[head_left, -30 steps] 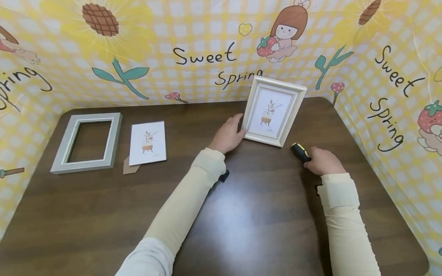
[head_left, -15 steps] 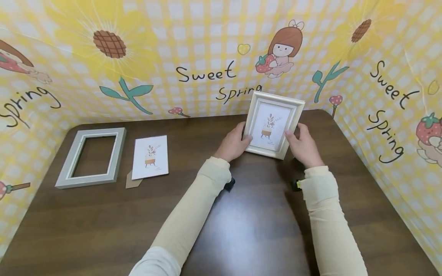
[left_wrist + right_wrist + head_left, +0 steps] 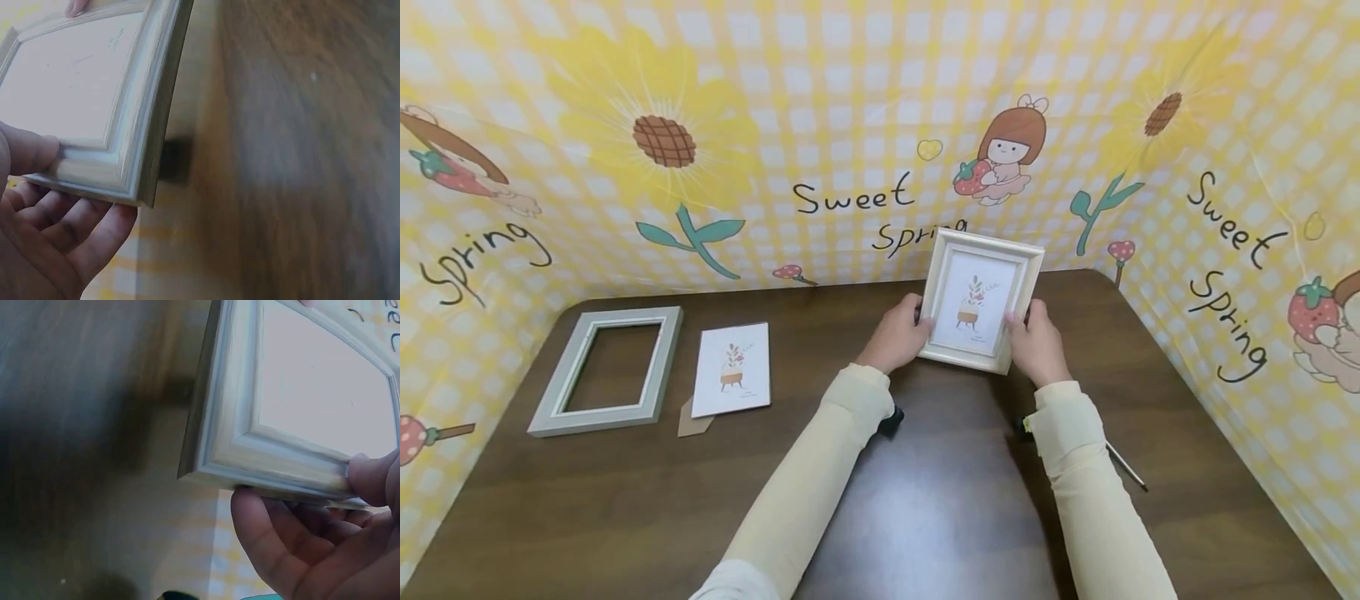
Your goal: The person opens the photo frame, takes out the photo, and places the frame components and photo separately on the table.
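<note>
A cream picture frame (image 3: 979,300) with a plant picture in it is held upright above the far middle of the dark wooden table (image 3: 925,500). My left hand (image 3: 897,336) grips its left side, thumb on the front moulding and fingers behind, as the left wrist view shows on the frame (image 3: 112,119). My right hand (image 3: 1037,342) grips the right side the same way, seen close on the frame (image 3: 275,419) in the right wrist view. A thin metal shaft of a tool (image 3: 1124,465) lies on the table beside my right forearm.
An empty grey frame (image 3: 606,368) lies flat at the far left. Beside it rest a printed plant card (image 3: 733,369) and a small brown cardboard piece (image 3: 691,418). Yellow patterned backdrop walls (image 3: 850,125) close in the table's back and sides.
My right hand let go of the black-and-yellow tool, moved left and took the frame's right side. Both hands have since lifted the frame slightly off the table.
</note>
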Demonstrator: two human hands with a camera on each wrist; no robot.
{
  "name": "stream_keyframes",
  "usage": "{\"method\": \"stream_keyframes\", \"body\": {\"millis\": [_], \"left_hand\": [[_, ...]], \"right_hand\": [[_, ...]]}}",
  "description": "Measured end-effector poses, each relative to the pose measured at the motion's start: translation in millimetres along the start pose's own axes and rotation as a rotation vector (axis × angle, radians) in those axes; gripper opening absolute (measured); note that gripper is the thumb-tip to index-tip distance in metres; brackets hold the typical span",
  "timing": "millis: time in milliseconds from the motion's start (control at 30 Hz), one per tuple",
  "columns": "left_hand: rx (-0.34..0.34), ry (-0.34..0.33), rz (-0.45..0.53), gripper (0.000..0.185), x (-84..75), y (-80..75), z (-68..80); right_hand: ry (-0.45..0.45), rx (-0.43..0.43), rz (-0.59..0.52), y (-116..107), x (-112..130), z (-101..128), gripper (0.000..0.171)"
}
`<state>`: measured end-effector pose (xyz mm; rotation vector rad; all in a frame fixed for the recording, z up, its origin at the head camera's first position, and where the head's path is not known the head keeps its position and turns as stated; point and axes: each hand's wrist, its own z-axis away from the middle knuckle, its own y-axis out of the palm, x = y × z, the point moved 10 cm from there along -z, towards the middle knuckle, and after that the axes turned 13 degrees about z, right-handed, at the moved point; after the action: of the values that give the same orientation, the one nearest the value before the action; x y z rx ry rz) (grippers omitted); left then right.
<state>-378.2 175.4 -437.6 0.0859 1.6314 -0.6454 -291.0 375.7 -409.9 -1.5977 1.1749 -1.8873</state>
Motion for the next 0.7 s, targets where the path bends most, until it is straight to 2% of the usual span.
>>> {"method": "stream_keyframes", "body": {"millis": [100,200,400,567,700], "left_hand": [[-0.011,0.025,0.021,0.032,-3.1,-11.6,9.0],[-0.030,0.071,0.055,0.029,-12.7,-23.8,19.7],[-0.084,0.175,0.127,0.024,-37.5,-54.8,52.2],[-0.227,0.280,0.079,0.025,-58.2,-83.8,86.3],[-0.372,0.339,-0.015,0.028,-72.8,-100.4,106.6]], "right_hand": [[-0.026,0.000,-0.017,1.8,9.3,3.1,0.048],[-0.048,-0.019,-0.062,-0.1,18.7,6.0,0.045],[-0.082,-0.064,-0.154,0.5,47.9,12.7,0.042],[-0.101,-0.146,-0.211,5.4,89.3,31.8,0.056],[-0.212,-0.208,-0.253,8.4,139.4,57.3,0.057]]}}
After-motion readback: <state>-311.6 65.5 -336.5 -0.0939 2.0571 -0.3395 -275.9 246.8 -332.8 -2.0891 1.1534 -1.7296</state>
